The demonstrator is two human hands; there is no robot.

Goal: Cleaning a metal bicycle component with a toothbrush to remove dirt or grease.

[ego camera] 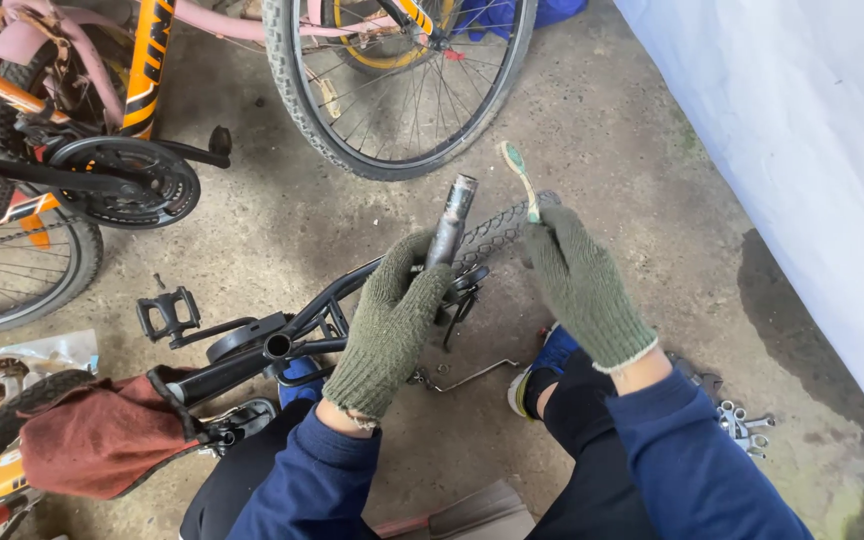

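My left hand (pixel 392 320), in a green knitted glove, grips a dark metal tube (pixel 451 217) and holds it upright, its open end pointing up. My right hand (pixel 577 280), also gloved, holds a worn toothbrush (pixel 519 175) by the handle, bristle end up, just right of the tube's top. Beneath my hands lies a small black bicycle (pixel 282 340) on its side, with its frame's open tube end, a pedal (pixel 167 315) and a knobby tyre (pixel 497 230) visible.
An orange bicycle (pixel 102 120) and a pink one stand at the back left, a large spoked wheel (pixel 402 80) ahead. A red-brown rag (pixel 102 440) drapes over a tyre at lower left. Spanners (pixel 742 425) lie on the concrete at right, near a white sheet (pixel 812 150).
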